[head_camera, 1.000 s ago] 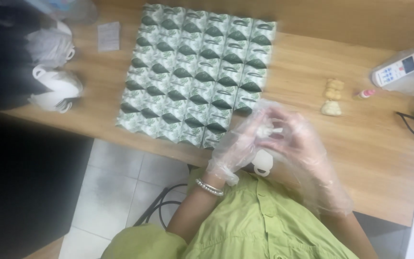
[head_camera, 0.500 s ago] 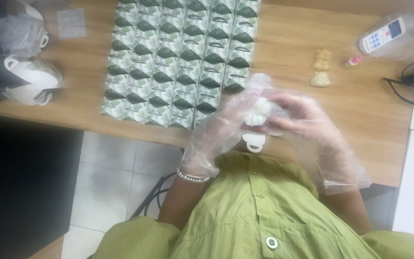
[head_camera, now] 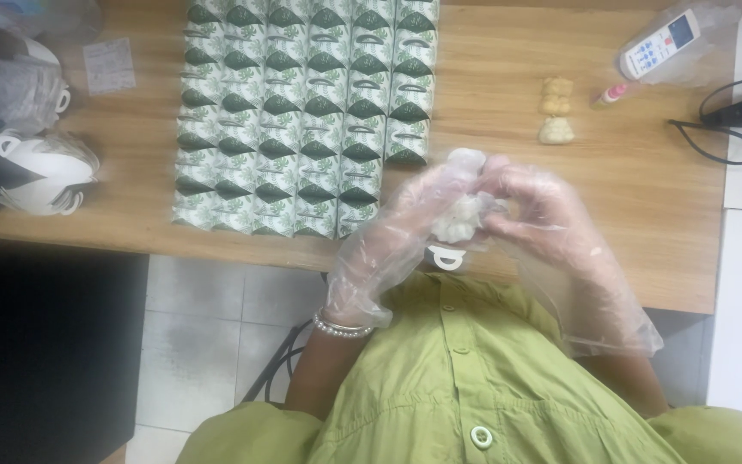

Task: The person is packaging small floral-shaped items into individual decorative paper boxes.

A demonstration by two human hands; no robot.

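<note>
Closest to us, our left hand [head_camera: 392, 245] and right hand [head_camera: 551, 215], both in loose clear plastic gloves, are cupped together around a small pale lump [head_camera: 455, 219], fingers closed on it just above the near edge of the wooden desk [head_camera: 646, 206]. Our take: keep the pressure light and even and turn the lump between the fingertips, because the slippery glove film bunches up easily. It looks soft and crumbly. A white ring-shaped piece [head_camera: 445, 258] sits right under our hands. Further out, rows of little green-and-white leaf-print paper boxes [head_camera: 302, 112] stand packed edge to edge. Three more lumpy pale pieces [head_camera: 556, 107] lie well to the right, and a bagged remote [head_camera: 659, 43] sits farthest away.
</note>
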